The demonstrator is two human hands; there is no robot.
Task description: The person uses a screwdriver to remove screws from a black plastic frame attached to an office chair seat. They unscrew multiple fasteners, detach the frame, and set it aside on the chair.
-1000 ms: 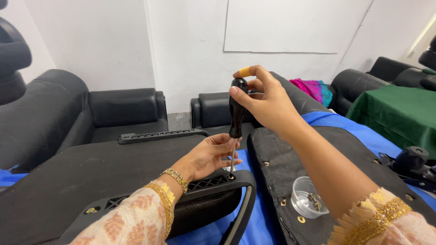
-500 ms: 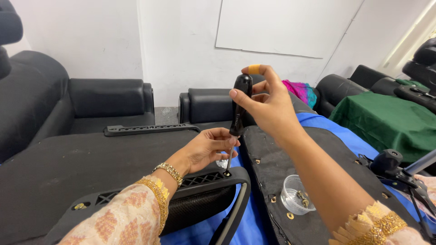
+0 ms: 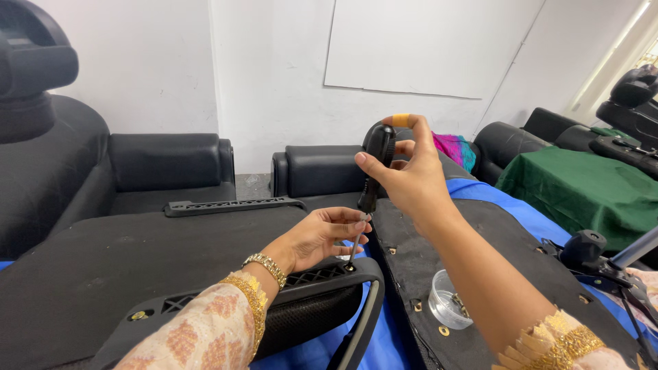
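My right hand (image 3: 404,175) grips the black handle of a screwdriver (image 3: 373,164) held upright, its thumb wrapped in an orange band. The metal shaft runs down to a screw at the corner of a black plastic chair frame (image 3: 308,284) with lattice ribs and mesh below. My left hand (image 3: 319,236) rests palm up on that frame, its fingertips pinching the shaft just above the tip. Both sleeves are patterned with gold trim, and a gold bracelet sits on the left wrist.
A black chair base panel (image 3: 480,274) with screw holes lies on blue cloth at the right, carrying a small clear cup (image 3: 449,301) of screws. A black strip part (image 3: 233,204) lies behind. Black sofas line the wall; a green cloth (image 3: 582,192) covers a table at right.
Both hands and the screwdriver keep the same grip on the frame's corner screw; the view has shifted slightly, and my right hand sits a little lower over the handle.
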